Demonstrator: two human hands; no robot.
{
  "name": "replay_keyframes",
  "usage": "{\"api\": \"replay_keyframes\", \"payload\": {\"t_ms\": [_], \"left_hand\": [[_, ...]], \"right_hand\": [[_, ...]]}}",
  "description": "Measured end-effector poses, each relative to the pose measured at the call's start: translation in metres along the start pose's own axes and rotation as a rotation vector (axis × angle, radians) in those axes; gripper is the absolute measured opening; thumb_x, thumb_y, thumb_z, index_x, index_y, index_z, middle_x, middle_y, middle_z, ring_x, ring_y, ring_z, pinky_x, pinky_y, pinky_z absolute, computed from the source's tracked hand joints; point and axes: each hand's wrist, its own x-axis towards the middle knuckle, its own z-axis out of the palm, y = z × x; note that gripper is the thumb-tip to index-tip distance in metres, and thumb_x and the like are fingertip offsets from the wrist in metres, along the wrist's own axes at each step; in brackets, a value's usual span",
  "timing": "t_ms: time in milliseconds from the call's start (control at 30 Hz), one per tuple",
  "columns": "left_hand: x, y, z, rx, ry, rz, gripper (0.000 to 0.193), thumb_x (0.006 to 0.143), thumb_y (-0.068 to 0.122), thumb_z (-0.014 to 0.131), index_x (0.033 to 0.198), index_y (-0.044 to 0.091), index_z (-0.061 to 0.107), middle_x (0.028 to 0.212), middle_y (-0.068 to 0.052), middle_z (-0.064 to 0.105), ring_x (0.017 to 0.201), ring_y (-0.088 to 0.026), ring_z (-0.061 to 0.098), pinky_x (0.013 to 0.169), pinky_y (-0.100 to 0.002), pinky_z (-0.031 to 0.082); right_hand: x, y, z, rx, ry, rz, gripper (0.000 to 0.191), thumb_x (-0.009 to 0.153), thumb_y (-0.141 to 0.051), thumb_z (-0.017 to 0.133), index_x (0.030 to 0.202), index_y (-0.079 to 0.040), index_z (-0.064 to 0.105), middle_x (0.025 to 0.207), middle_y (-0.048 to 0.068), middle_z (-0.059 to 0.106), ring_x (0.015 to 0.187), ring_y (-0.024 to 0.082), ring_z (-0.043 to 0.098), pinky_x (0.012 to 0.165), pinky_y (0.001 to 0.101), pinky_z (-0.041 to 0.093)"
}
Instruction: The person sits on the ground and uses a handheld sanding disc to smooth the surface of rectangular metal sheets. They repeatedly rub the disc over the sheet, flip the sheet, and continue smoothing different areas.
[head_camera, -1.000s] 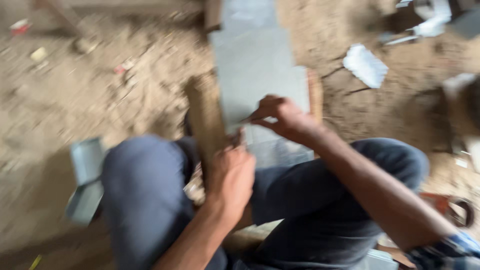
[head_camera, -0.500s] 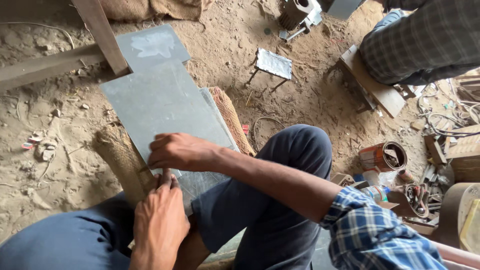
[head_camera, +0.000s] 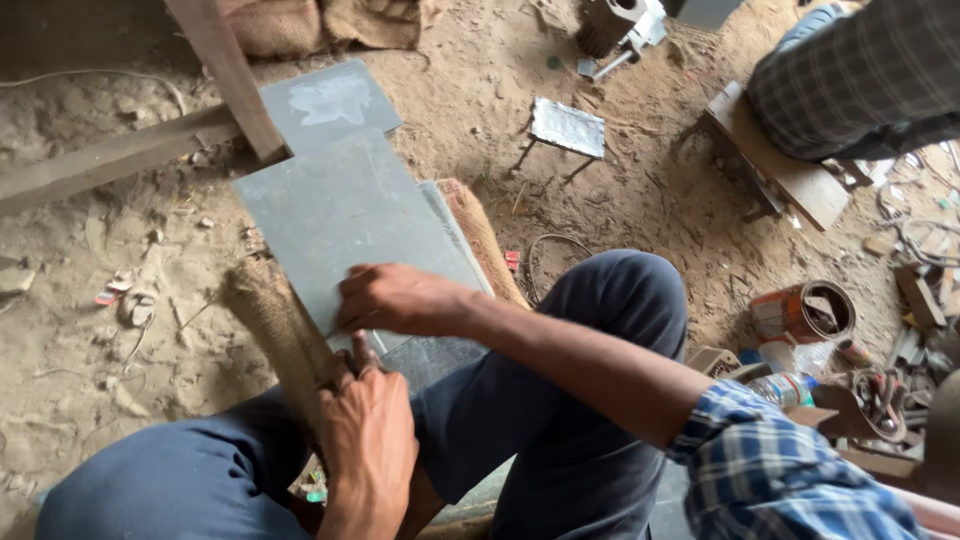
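I sit on the sandy ground with a grey metal sheet (head_camera: 340, 215) lying between my knees, propped on two burlap rolls (head_camera: 280, 325). A second grey sheet (head_camera: 325, 100) lies beyond it. My right hand (head_camera: 400, 298), on an arm in a blue checked sleeve, rests on the near end of the sheet with fingers curled over its edge. My left hand (head_camera: 368, 440) is lower, fingers closed at the sheet's near corner beside the left burlap roll. What the fingertips pinch is hidden.
A wooden beam (head_camera: 225, 75) crosses the far sheets. A small metal stand (head_camera: 567, 128) sits on the sand. Another person in checked clothes (head_camera: 860, 75) sits on a wooden board at top right. A rusty can (head_camera: 800, 312), a bottle (head_camera: 800, 385) and wires lie to the right.
The view has swung from a blur to a steady look down. My right hand has slid slightly toward me along the sheet; my left hand stays at the near corner.
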Motion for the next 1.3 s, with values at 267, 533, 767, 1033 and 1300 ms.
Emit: {"api": "replay_keyframes", "payload": {"t_ms": [267,533,767,1033,1300], "left_hand": [[-0.005,-0.029,0.022,-0.344,0.124,0.031,0.011,0.079,0.006,0.074,0.089,0.008,0.077,0.103,-0.018,0.074,0.099,-0.034,0.07,0.083,-0.047,0.057],[0.002,-0.025,0.032,-0.15,0.075,-0.05,0.01,0.088,0.015,0.073,0.087,0.007,0.078,0.136,-0.014,0.062,0.131,-0.036,0.057,0.09,-0.052,0.057],[-0.003,-0.021,0.016,-0.084,0.153,-0.08,0.01,0.081,0.019,0.074,0.082,0.011,0.079,0.153,-0.015,0.047,0.133,-0.039,0.053,0.09,-0.058,0.055],[-0.003,-0.017,0.027,-0.213,0.059,-0.078,0.015,0.098,0.011,0.065,0.096,0.008,0.079,0.118,-0.013,0.072,0.117,-0.031,0.065,0.1,-0.06,0.052],[-0.006,-0.014,0.059,0.009,0.415,-0.146,0.047,0.087,-0.002,0.057,0.133,-0.005,0.059,0.159,-0.021,0.031,0.14,-0.041,0.043,0.115,-0.056,0.042]], "right_hand": [[0.015,0.007,0.019,-0.01,-0.044,0.026,0.02,0.087,-0.012,0.071,0.105,-0.005,0.076,0.1,0.012,0.073,0.103,0.034,0.064,0.091,0.0429,0.052],[0.02,0.008,0.029,-0.154,-0.093,0.146,0.013,0.093,-0.016,0.076,0.103,-0.009,0.081,0.092,0.008,0.076,0.082,0.019,0.067,0.07,0.0335,0.058],[0.015,0.006,0.018,-0.166,-0.088,0.109,0.012,0.092,-0.014,0.077,0.102,-0.007,0.08,0.092,0.01,0.077,0.082,0.02,0.067,0.073,0.0346,0.058],[0.032,0.016,0.044,-0.149,-0.098,-0.003,0.012,0.092,-0.015,0.079,0.1,-0.006,0.08,0.095,0.009,0.078,0.085,0.02,0.068,0.075,0.0352,0.059],[-0.014,0.051,-0.06,-0.173,0.584,0.463,0.014,0.108,-0.015,0.076,0.106,-0.001,0.073,0.102,0.011,0.076,0.092,0.015,0.076,0.08,0.0329,0.067]]}}
